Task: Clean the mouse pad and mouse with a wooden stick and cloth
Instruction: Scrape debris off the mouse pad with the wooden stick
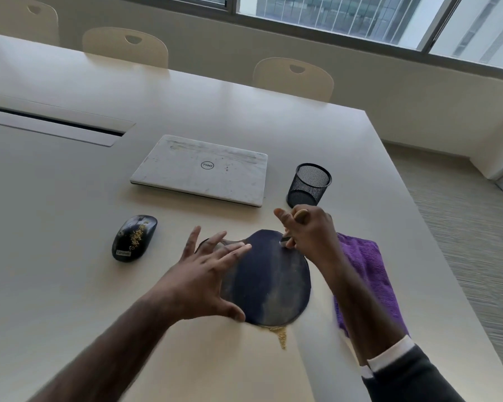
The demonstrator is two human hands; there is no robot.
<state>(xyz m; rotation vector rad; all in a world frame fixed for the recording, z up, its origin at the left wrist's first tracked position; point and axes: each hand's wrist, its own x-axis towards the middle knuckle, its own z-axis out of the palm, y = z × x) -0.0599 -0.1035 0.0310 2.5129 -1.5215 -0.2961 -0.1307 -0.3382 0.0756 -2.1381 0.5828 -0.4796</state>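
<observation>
A dark round mouse pad lies on the white table, dusty, with a small heap of yellow crumbs at its near edge. My left hand rests flat with spread fingers on the pad's left side. My right hand is closed around a wooden stick, its lower tip touching the pad's far right edge. A black mouse with yellow crumbs on its top sits to the left of the pad. A purple cloth lies right of the pad, partly under my right forearm.
A closed white laptop lies beyond the pad. A black mesh pen cup stands just behind my right hand. A cable slot runs across the table at the left. Chairs line the far side. The table's right edge falls to carpet.
</observation>
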